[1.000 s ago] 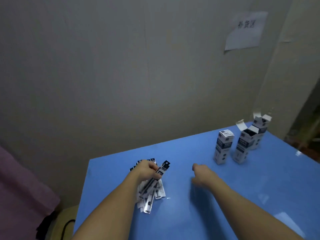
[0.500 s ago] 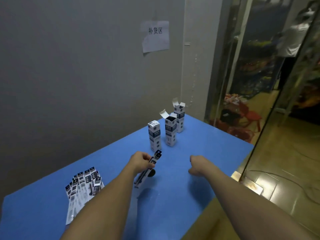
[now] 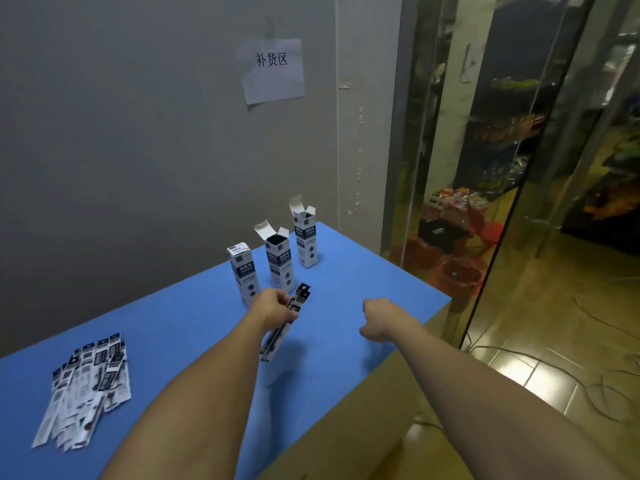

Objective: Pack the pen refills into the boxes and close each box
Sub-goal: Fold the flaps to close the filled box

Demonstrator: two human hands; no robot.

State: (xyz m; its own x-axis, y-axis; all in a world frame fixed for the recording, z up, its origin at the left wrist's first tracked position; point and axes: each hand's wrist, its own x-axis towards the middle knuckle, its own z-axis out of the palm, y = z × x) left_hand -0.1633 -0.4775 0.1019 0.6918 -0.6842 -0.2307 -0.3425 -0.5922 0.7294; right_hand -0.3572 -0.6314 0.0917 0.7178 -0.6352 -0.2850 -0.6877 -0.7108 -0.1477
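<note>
Near the centre of the frame the left hand (image 3: 273, 308) is closed around a small bundle of black-and-white packaged pen refills (image 3: 287, 322), gripping it about midway so that the printed header cards stick up past the fingers and the thin tails hang down over the flat blue tabletop (image 3: 194, 327). To its right, the right hand (image 3: 382, 318) is loosely curled with nothing in it, hovering above the table's right edge. Just beyond the left hand stand three tall white-and-dark-blue cardboard boxes in a diagonal row rising toward the upper right: the closed nearest box (image 3: 244, 271), its top flap folded down, then the open middle box (image 3: 278, 259) and the open far box (image 3: 304, 237), both with flaps raised. By this showing, one box looks finished, though its contents cannot be seen, while two remain to be filled and shut. At lower left, well apart from the boxes, lies the fanned pile of loose refill packets (image 3: 85, 389), so a good share of the packing is still ahead. The held bundle seems meant for the middle box, the nearest open one.
</note>
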